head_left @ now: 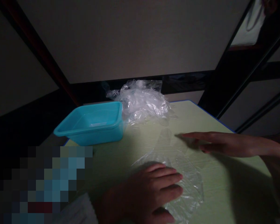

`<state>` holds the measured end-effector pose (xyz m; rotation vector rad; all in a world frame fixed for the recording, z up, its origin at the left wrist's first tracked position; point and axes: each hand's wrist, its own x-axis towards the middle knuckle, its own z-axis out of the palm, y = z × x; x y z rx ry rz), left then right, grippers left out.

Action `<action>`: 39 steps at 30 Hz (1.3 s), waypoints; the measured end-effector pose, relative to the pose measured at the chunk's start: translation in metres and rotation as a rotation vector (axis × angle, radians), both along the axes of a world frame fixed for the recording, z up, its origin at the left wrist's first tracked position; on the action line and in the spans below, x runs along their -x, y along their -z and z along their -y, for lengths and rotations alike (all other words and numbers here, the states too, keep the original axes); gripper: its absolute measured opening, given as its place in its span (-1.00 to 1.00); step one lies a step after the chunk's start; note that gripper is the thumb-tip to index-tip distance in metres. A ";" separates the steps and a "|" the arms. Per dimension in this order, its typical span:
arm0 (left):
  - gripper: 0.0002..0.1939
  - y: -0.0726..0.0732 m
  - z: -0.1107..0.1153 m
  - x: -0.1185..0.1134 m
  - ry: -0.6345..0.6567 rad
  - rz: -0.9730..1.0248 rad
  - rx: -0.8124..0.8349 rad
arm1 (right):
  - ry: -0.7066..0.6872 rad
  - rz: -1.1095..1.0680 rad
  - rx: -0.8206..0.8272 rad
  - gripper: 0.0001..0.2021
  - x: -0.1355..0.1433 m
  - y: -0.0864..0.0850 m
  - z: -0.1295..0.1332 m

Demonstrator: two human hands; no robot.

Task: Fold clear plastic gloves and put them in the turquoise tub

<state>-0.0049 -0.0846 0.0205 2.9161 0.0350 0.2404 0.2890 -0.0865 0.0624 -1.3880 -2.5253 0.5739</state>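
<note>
A clear plastic disposable glove (189,183) lies spread on the table, thin and wrinkled, with a finger-like part stretching away from me. My left hand (154,189) rests palm down over it, fingers extended and slightly apart, hiding part of the plastic. To the right, my right hand (214,143) hovers just above the tabletop with its fingers stretched out and nothing in them. Its fingertips point toward the far end of the glove. Farther back sits a crumpled heap of clear plastic (144,101), shiny and loosely bunched.
A turquoise plastic basin (98,135) stands at the table's back left, beside the heap. The pale, wood-grained table (189,116) has a blue edge. Dark-framed panels (140,40) rise behind it, and a white item (248,26) shows at the upper right.
</note>
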 end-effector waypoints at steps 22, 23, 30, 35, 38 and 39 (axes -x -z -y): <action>-0.56 0.002 0.007 0.000 -0.032 -0.124 -0.158 | 0.056 0.219 0.042 -0.24 0.044 0.020 0.016; -0.56 0.003 0.008 -0.001 -0.039 -0.120 -0.165 | 0.048 0.222 0.047 -0.22 0.046 0.019 0.014; -0.58 0.016 0.015 -0.005 -0.117 -0.014 -0.234 | 0.002 0.167 0.020 -0.27 0.047 0.027 0.003; -0.59 0.022 0.020 -0.008 -0.150 0.004 -0.257 | 0.018 0.224 0.058 -0.25 0.048 0.030 -0.006; -0.57 0.025 0.022 -0.007 -0.160 0.016 -0.277 | -0.001 0.228 0.083 -0.26 0.048 0.030 -0.010; -0.57 0.026 0.022 -0.007 -0.165 0.019 -0.284 | -0.006 0.224 0.091 -0.26 0.048 0.030 -0.012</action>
